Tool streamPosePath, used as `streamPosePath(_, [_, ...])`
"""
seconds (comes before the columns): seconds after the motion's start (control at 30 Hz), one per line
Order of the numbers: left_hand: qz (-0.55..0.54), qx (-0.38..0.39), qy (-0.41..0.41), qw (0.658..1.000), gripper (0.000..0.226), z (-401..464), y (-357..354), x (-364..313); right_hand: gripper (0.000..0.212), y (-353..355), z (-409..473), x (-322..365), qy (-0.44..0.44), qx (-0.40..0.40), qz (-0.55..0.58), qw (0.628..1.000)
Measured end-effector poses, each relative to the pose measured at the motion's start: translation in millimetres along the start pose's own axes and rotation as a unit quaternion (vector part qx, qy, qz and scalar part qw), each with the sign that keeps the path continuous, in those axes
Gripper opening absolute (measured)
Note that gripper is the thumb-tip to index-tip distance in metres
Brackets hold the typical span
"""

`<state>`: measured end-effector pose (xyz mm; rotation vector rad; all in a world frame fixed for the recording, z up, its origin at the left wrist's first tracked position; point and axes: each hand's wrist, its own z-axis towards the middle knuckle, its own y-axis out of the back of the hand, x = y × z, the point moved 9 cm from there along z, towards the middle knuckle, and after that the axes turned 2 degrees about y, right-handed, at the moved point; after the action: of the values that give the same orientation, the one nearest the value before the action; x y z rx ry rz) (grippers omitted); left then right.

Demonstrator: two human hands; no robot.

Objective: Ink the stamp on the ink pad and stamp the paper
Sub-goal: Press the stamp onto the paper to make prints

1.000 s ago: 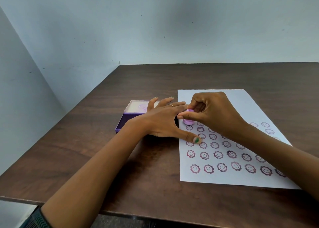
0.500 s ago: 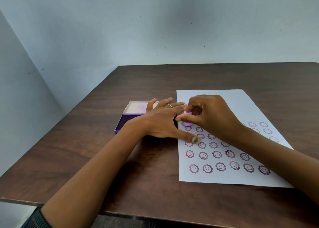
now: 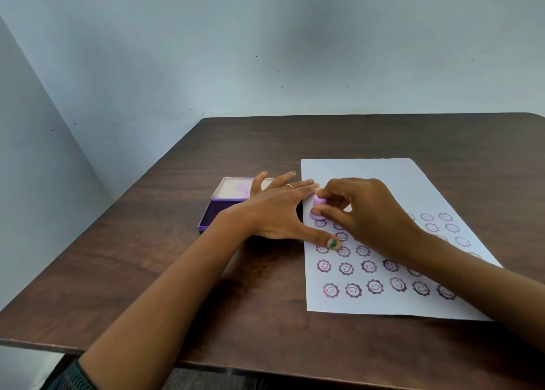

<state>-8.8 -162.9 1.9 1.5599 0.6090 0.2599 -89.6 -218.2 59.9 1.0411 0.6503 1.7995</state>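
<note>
Head view: we see a dark wood-grain desk (image 3: 265, 295) against pale blue walls (image 3: 265, 50). Our right hand (image 3: 365, 212) pinches a small lilac stamp (image 3: 319, 209), set on white paper (image 3: 368, 171) above rows of purple smiling flowers. Our left hand (image 3: 274, 212) lies flat, fingers spread, beside the open purple ink pad (image 3: 215, 209).

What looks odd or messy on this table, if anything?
Little stands out. The paper lies skewed to the table edge, and its smiley prints vary: some dark, some faint. The ink pad sits open, nothing spilled.
</note>
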Motion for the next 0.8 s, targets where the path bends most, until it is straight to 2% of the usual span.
streamPosePath(0.8, [0.01, -0.018, 0.001, 1.0, 0.109, 2, -3, 5, 0.023, 3, -2, -9, -0.049, -0.037, 0.063, 0.996])
